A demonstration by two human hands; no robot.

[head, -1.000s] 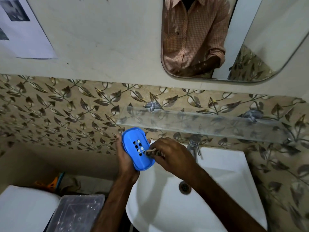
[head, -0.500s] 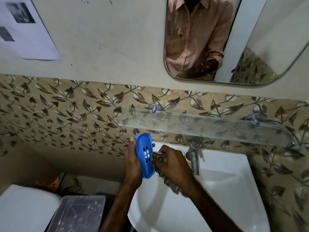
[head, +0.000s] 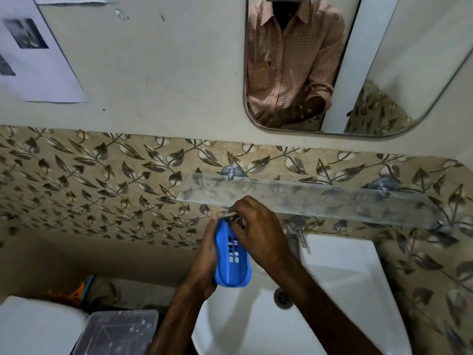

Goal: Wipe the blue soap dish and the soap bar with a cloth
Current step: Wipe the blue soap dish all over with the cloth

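The blue soap dish [head: 231, 262] stands almost on edge over the white sink [head: 340, 290], its slotted bottom facing me. My left hand [head: 204, 262] grips it from the left side and underneath. My right hand [head: 258, 231] is closed on a dark patterned cloth [head: 236, 219] and presses it against the dish's upper end; only a small bit of cloth shows between the fingers. No soap bar is in view.
A glass shelf [head: 320, 198] runs along the leaf-patterned tiles just above my hands. A metal tap [head: 297, 231] stands right of them. A clear plastic box [head: 117, 331] and a white object [head: 35, 326] sit at lower left. A mirror [head: 358, 65] hangs above.
The dish has turned further onto its edge and shifted right. My right hand has moved up with the cloth from the dish's middle to its top end.
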